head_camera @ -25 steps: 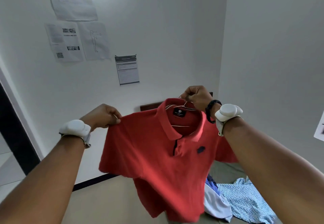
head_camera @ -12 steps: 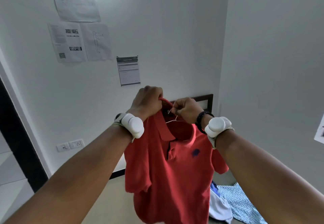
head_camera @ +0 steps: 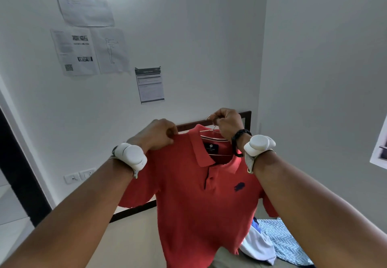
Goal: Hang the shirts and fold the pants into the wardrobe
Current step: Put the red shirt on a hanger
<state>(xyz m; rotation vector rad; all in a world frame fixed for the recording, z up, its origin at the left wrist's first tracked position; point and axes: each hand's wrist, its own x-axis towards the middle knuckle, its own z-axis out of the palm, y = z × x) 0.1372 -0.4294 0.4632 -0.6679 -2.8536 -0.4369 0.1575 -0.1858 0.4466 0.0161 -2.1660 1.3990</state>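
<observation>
A: What had changed in the half second before?
B: The left hand (head_camera: 159, 134) had slid from the collar out to the left shoulder of the red polo shirt (head_camera: 192, 194), which now hung spread wider.
A: And the grips?
B: The left hand pinched the shoulder seam; the right hand (head_camera: 227, 124) was curled round the hook of the wire hanger (head_camera: 210, 130) in the collar. The shirt hung below both hands, above a patterned blue cloth (head_camera: 287, 244) at near right

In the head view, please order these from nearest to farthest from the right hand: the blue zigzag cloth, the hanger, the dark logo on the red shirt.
1. hanger: held in the right hand itself.
2. dark logo: below the hand, on the red shirt chest.
3. blue zigzag cloth: far down, at lower right.
</observation>
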